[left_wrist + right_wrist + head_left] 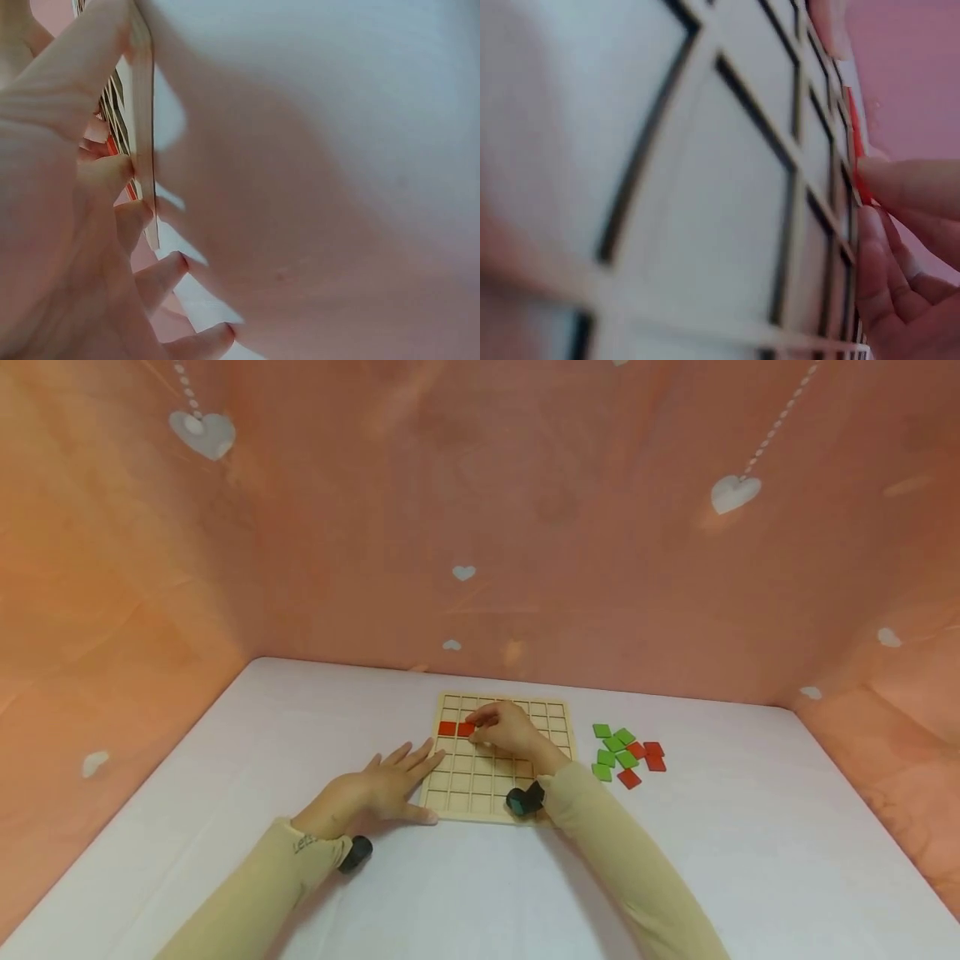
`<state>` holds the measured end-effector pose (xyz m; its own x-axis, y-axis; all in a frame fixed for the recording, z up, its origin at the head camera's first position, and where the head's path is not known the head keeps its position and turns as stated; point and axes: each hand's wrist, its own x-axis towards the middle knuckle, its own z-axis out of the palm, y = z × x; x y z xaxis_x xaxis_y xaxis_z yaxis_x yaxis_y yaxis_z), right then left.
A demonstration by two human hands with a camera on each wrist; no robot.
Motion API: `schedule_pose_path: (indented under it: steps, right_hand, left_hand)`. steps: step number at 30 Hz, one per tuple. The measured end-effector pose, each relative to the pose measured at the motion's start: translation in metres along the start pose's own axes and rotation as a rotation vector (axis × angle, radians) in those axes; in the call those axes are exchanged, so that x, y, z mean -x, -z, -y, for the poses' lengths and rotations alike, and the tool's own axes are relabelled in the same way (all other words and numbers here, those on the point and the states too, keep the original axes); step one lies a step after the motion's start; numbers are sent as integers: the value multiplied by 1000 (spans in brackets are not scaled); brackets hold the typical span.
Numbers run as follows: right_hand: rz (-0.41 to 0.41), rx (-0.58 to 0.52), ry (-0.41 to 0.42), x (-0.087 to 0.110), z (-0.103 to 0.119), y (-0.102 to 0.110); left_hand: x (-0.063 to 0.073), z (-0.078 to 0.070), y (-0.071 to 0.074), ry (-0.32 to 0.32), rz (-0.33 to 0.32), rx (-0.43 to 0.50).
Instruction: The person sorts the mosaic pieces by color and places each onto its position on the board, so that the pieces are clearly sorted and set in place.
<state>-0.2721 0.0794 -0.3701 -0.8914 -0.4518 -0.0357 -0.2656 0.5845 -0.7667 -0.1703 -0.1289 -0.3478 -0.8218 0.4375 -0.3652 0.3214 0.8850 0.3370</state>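
A wooden grid board [457,806] lies on the table, its cells framed by raised strips. Two red square tiles sit side by side near its upper left: one red tile [447,728] fills the edge cell, and a second red tile [466,729] is at the cell to its right. My right hand [510,729] reaches over the board and pinches that second tile [861,180] between thumb and fingertips. With fingers spread, my left hand [390,787] rests along the board's left edge; in the left wrist view some fingertips touch the board's rim [142,90] and others the table.
Right of the board, loose green tiles [606,757] and red tiles [629,778] lie scattered on the white table [750,843]. A pinkish cloth wall [525,543] with heart shapes stands behind the table. Each wrist carries a black camera [356,855].
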Motion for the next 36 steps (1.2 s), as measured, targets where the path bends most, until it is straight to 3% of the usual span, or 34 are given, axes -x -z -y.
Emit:
schedule_pose_path:
  steps: [10,18,24,31,36]
  right_hand:
    - [70,-81,22,15,-3,10]
    - [61,-148,10,26,-11,21]
    - [76,-144,60,41,-20,26]
    - [81,-144,-17,61,-30,34]
    - [89,-152,-21,70,-34,39]
  left_hand:
    - [-2,5,0,-17,8,-19]
    - [-5,4,4,-18,13,-46]
    - [-4,4,4,-11,19,-32]
    - [-3,4,1,-17,21,-31]
    - [-2,4,0,-27,15,-32]
